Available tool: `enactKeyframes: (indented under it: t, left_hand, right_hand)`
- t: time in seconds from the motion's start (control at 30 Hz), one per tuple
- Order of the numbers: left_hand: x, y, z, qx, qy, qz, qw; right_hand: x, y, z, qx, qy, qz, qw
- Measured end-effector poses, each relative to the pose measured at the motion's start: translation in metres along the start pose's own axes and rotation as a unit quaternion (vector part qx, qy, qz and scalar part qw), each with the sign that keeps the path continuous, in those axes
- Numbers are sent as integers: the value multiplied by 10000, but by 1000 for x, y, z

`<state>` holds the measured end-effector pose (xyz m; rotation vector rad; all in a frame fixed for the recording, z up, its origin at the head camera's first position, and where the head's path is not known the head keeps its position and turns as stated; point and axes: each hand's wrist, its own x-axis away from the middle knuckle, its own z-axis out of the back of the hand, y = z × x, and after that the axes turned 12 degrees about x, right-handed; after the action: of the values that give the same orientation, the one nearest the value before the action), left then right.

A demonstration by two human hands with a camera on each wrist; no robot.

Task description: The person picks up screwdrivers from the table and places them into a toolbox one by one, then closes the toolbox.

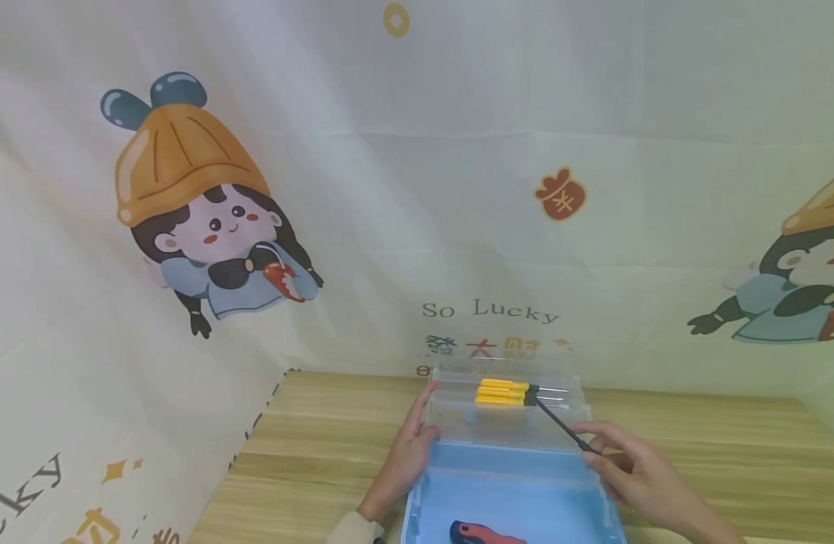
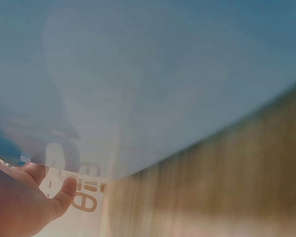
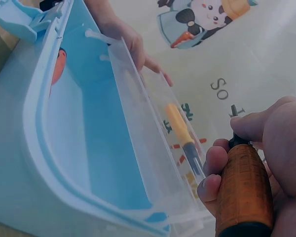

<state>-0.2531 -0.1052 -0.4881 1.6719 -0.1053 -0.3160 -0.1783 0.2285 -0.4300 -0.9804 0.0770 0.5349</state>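
My right hand (image 1: 634, 472) grips a screwdriver (image 1: 563, 425). Its black shaft reaches over a clear plastic tray (image 1: 458, 431); its tip is beside several yellow-handled screwdrivers (image 1: 501, 394) lying there. In the right wrist view, the ribbed orange-brown handle (image 3: 244, 187) sits within the fingers, the thumb against the dark collar. At the tray's left end rests my left hand (image 1: 406, 453), thumb and extended fingers touching its side; the left wrist view shows only part of this hand (image 2: 24, 202). The tray joins the far side of an open light-blue toolbox (image 1: 512, 491).
A red-and-black handled tool (image 1: 488, 533) lies inside the blue box, cut off by the frame. The box stands on a wood-grain table (image 1: 322, 438). Behind it hangs a printed cloth (image 1: 403, 196) with cartoon figures and lettering. A blue latch (image 3: 19, 19) sticks out from the box rim.
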Motion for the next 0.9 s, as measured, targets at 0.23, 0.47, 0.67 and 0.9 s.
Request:
enactKeyframes:
  t: [0.23,0.47,0.67,0.9]
  left_hand:
    - [-1,-1,0,40,2,1,10000]
    - [-1,-2,0,99,-4,45,9999]
    - [0,-1,0,80,22,49,10000]
    - [1,-1,0,36,65,49,10000]
  right_hand:
    - [-6,-7,-5,49,-365,-305,9989]
    - [-10,-9,-14,-223,-763,-143,9967]
    - [-13,-12,-20,-279,-918,-115,9953]
    - [-18,-17,-24,-129,-1169,-480,9919]
